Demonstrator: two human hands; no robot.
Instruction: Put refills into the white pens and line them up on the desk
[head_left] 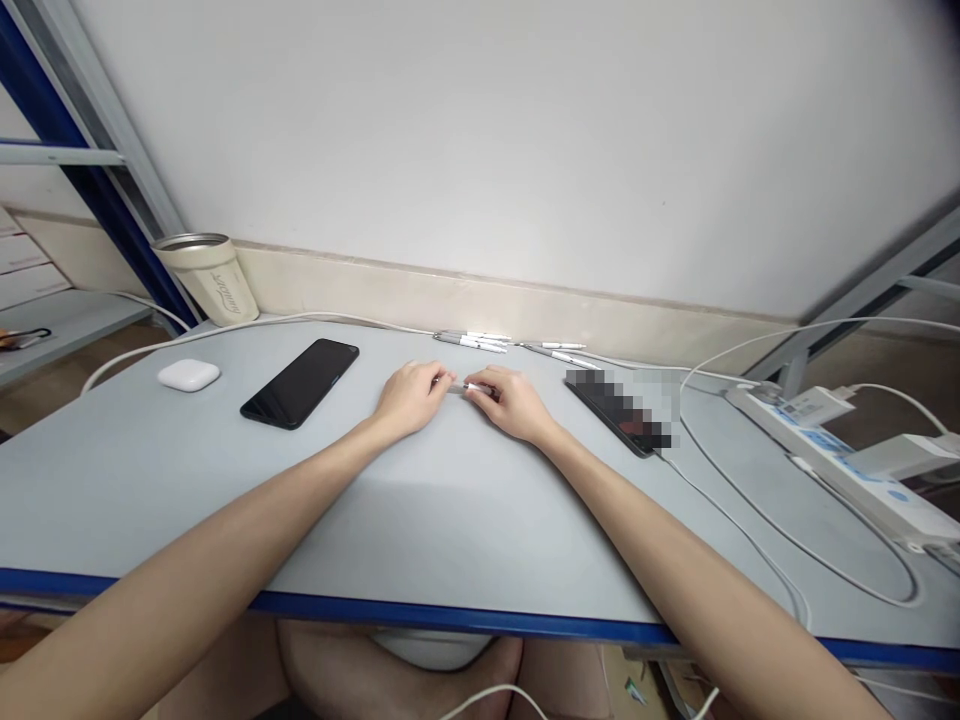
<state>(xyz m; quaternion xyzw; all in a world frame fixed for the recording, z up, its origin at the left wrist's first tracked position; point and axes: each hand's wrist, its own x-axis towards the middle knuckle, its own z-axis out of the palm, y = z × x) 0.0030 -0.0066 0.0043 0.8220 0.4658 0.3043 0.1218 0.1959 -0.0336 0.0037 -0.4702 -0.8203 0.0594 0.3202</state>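
Both my hands rest on the grey table (pixel 450 510) near its far side, fingertips meeting. My left hand (pixel 410 395) and my right hand (pixel 510 400) are each closed on an end of one small grey and white pen (pixel 463 385), which lies level between them. Most of the pen is hidden by my fingers. Several similar grey and white pens (pixel 480 342) lie in a loose row just beyond my hands, by the wall.
A black phone (pixel 300 382) and a white earbud case (pixel 188 375) lie to the left. A cream cup (pixel 208 277) stands at the back left. Right of my hands is a second phone (pixel 622 412) on a white cable (pixel 750 520), then a power strip (pixel 847 462).
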